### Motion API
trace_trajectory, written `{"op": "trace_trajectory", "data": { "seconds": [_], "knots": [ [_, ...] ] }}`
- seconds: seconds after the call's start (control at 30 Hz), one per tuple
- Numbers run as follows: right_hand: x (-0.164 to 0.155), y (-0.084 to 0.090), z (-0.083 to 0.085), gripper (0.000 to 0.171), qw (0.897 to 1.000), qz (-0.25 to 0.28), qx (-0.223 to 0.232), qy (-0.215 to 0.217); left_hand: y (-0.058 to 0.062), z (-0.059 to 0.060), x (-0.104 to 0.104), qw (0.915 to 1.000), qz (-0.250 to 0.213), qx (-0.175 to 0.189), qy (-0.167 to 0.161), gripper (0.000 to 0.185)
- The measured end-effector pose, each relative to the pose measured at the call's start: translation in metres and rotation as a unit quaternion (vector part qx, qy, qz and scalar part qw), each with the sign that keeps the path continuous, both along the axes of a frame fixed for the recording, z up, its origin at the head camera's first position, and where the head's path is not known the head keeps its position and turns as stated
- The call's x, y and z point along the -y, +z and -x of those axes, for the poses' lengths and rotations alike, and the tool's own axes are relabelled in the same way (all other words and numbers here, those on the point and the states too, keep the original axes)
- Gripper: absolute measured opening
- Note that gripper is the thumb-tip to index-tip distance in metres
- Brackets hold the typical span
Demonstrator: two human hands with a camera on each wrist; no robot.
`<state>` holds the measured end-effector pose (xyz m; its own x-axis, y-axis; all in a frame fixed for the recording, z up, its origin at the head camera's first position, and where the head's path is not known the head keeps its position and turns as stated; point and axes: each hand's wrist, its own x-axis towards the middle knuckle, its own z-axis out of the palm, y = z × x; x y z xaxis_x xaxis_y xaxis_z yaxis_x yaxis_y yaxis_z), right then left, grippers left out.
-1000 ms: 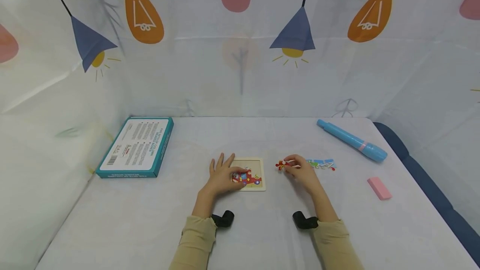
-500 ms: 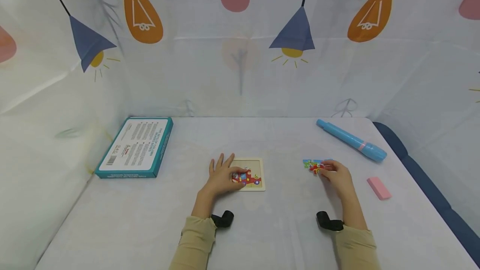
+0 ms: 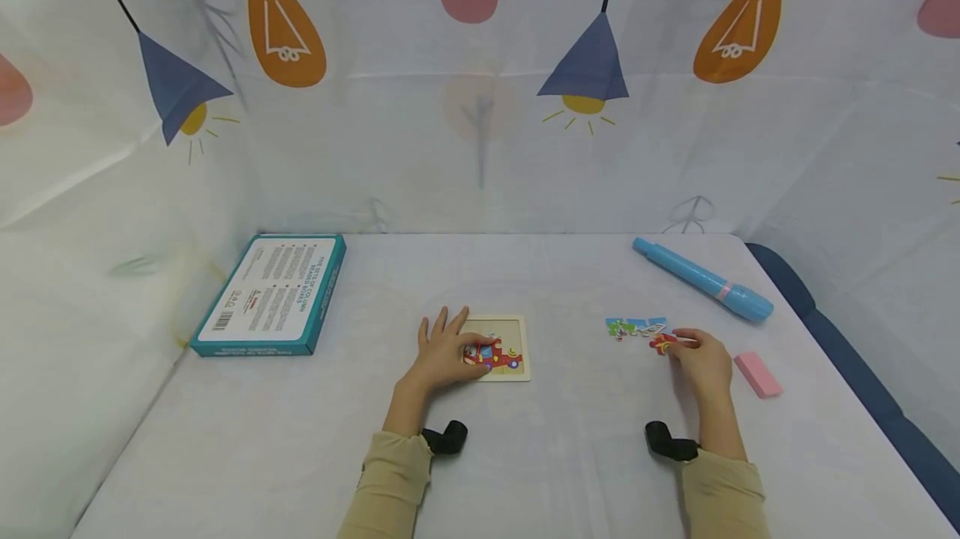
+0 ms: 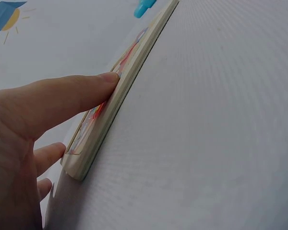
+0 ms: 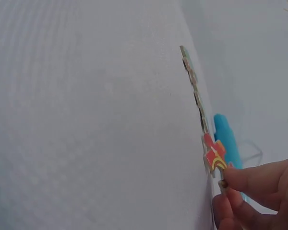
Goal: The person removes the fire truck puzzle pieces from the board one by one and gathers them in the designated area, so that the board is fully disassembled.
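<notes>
A small wooden puzzle board [image 3: 514, 331] [image 4: 116, 111] with a red vehicle picture lies at the table's middle. My left hand [image 3: 447, 349] rests flat on its left part, fingers spread, thumb [image 4: 72, 91] pressing the board's top edge. Right of it lies a row of loose blue and green puzzle pieces [image 3: 634, 326] [image 5: 194, 84]. My right hand [image 3: 701, 360] pinches a red puzzle piece [image 3: 662, 345] [image 5: 214, 155] at the right end of that row, low over the table.
A teal box [image 3: 273, 293] lies at the back left. A light blue marker [image 3: 701, 279] [image 5: 226, 139] lies at the back right, and a pink eraser [image 3: 758, 375] sits just right of my right hand. Printed curtains wall the table on three sides.
My right hand has carried the red piece from beside the board rightward, past the row of loose pieces to its right end. The left hand has stayed on the board.
</notes>
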<state>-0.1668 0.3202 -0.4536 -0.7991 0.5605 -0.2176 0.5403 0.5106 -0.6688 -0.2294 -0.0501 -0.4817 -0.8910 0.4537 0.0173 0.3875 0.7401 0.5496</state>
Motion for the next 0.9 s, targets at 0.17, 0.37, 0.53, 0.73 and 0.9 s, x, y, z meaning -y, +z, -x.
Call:
{"op": "trace_trajectory", "data": {
  "seconds": [0.17, 0.37, 0.53, 0.73, 0.9],
  "knots": [
    [0.0, -0.004, 0.003, 0.035, 0.998, -0.057, -0.001, 0.004, -0.002, 0.0, 0.0, 1.0, 0.002, 0.003, 0.001, 0.042],
    [0.001, -0.007, 0.004, 0.035, 0.996, -0.088, -0.011, 0.011, -0.002, 0.001, 0.001, 1.0, 0.005, 0.002, -0.002, 0.043],
    [0.006, -0.005, 0.004, 0.035, 0.996, -0.073, -0.04, 0.007, -0.002, -0.001, 0.001, 1.0, 0.004, 0.004, -0.007, 0.042],
    [0.025, 0.002, 0.008, 0.034, 0.993, -0.013, -0.111, 0.028, -0.002, -0.001, 0.001, 1.0, 0.001, 0.005, -0.005, 0.042],
    [0.045, 0.005, 0.013, 0.033, 0.99, 0.001, -0.13, 0.056, -0.002, -0.001, 0.0, 1.0, 0.002, 0.002, -0.006, 0.042]
  ]
}}
